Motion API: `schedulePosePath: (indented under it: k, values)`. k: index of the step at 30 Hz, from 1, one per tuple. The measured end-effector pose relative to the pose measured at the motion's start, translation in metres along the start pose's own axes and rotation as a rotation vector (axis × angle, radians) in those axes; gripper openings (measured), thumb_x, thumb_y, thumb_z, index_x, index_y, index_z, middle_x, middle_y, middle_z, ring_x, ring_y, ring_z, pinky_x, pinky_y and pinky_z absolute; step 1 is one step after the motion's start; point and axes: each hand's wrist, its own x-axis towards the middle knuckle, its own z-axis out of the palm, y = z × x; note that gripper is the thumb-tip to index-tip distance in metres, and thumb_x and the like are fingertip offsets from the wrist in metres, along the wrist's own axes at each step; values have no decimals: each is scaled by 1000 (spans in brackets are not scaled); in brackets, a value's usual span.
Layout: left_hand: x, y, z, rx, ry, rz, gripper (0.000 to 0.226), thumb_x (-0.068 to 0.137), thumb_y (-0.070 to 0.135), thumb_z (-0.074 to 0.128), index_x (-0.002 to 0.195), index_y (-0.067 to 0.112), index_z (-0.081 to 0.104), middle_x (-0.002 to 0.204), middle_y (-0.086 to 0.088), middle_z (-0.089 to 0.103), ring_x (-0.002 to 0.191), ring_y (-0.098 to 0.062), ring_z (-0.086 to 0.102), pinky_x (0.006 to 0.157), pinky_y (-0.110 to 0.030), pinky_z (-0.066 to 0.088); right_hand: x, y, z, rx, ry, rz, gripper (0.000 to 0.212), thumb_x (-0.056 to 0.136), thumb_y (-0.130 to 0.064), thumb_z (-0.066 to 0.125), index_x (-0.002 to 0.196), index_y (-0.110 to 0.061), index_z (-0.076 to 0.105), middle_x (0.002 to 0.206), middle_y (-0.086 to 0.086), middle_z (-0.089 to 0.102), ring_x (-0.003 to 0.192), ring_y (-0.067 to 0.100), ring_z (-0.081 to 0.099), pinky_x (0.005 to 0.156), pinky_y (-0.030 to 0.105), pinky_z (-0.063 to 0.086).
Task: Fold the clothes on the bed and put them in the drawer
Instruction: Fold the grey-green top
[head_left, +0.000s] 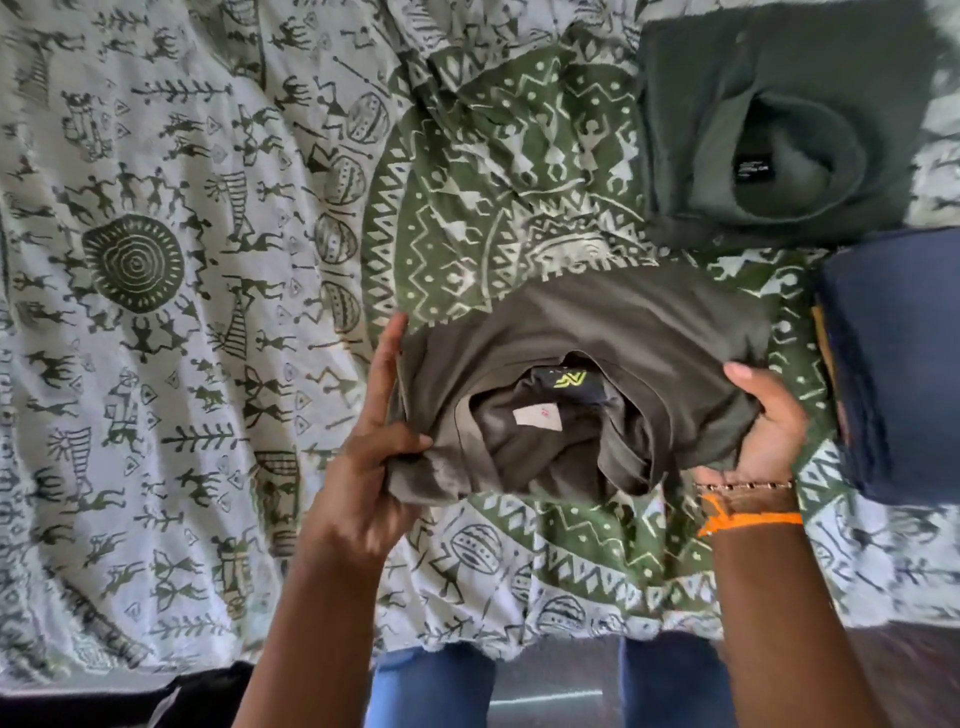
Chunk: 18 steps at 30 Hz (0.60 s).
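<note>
A folded brown shirt (597, 322) lies on the bed near its front edge, collar and labels facing me. My left hand (374, 431) grips its left edge, thumb on top and fingers running along the side. My right hand (763, 426) grips the right edge, thumb over the cloth and fingers underneath. A folded dark green sweatshirt (779, 104) lies at the back right. A folded navy garment (893, 364) sits at the right edge of the bed.
The bed is covered by a green and white printed sheet (182, 260), open to the left of the shirt. Its front edge runs across the bottom, with my legs in blue jeans (431, 686) and dark floor below.
</note>
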Motion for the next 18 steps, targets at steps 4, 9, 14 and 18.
schedulePosePath:
  k: [4, 9, 14, 18]
  values:
    - [7, -57, 46, 169, 21, -72, 87, 62, -12, 42, 138, 30, 45, 141, -1, 48, 128, -23, 48, 94, -30, 48, -23, -56, -37, 48, 82, -86, 48, 80, -7, 31, 84, -17, 77, 91, -1, 74, 89, 19, 70, 75, 35, 57]
    - [21, -144, 142, 300, -102, -111, 78, 61, -6, 45, 132, 25, 54, 138, -2, 52, 128, -18, 48, 93, -23, 46, -59, -160, -92, 92, 164, -149, 37, 71, -4, 41, 86, -13, 74, 87, 2, 74, 84, 21, 70, 72, 37, 58]
    - [45, -230, 241, 304, -206, -183, 67, 73, 11, 69, 136, 16, 49, 139, -11, 50, 128, -25, 48, 93, -27, 47, -89, -270, -160, 99, 206, -158, 35, 65, -12, 45, 78, -14, 77, 83, 4, 74, 79, 22, 71, 65, 37, 58]
    - [71, -299, 297, 380, -167, -241, 63, 74, -4, 60, 130, 23, 55, 134, -3, 56, 123, -18, 53, 87, -23, 50, -101, -342, -221, 99, 210, -188, 30, 72, -16, 50, 84, -15, 77, 91, 3, 75, 86, 21, 71, 69, 34, 58]
